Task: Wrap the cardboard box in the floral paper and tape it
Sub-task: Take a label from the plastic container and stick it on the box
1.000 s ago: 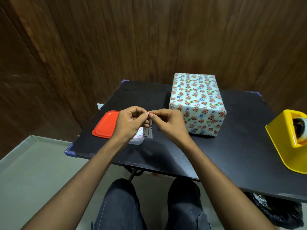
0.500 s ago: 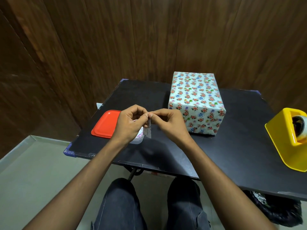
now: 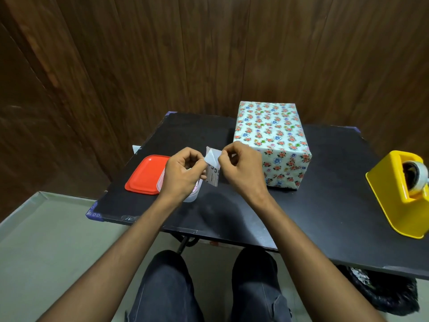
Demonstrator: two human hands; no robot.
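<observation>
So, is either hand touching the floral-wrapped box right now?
No. Both the left hand and right hand pinch a small paper label in front of the wrapped box.

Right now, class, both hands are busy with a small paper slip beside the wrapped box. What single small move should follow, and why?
Probably finish peeling: the left hand and right hand pinch a small slip whose white layer is lifted at the top. Then it could go on the wrapped box, which already looks fully covered.

Head view; forward-down over table (image 3: 325,205)
</observation>
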